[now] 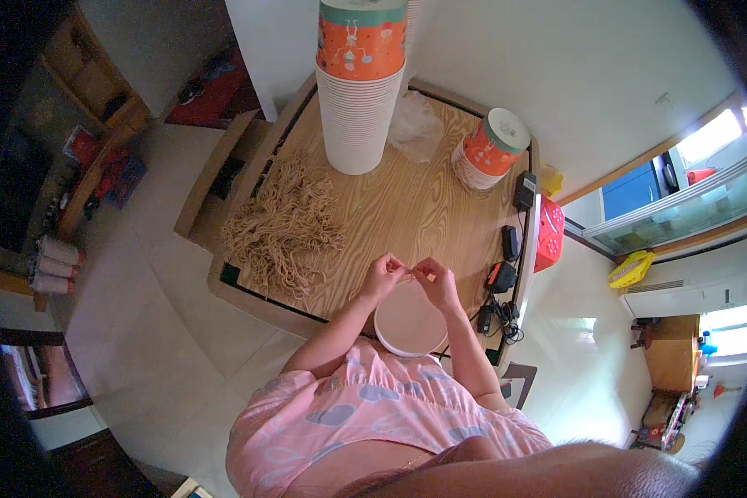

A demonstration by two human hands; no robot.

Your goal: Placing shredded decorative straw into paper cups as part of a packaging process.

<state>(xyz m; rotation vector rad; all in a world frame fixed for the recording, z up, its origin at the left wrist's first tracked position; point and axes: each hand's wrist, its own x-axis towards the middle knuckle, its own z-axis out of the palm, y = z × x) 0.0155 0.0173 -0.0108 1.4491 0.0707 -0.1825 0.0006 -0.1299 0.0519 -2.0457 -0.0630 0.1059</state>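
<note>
Both my hands are closed in a pinch at the far rim of a white paper bucket [411, 319], which sits against my front at the table edge with its round opening toward me. Thumb and fingers of my left hand [383, 276] meet those of my right hand [436, 285] almost tip to tip. A thin brownish strand, apparently string, shows faintly between the fingertips. To the left lies a loose, tangled heap of beige string [286, 224] on the wood-grain table [382, 220].
A tall stack of upturned paper buckets [357, 108] stands at the back; a shorter orange-and-green stack [490, 149] stands back right. Crumpled clear plastic [415, 124] lies between them. Black adapters and cables [500, 278] line the right edge, beside a red plastic basket [549, 235].
</note>
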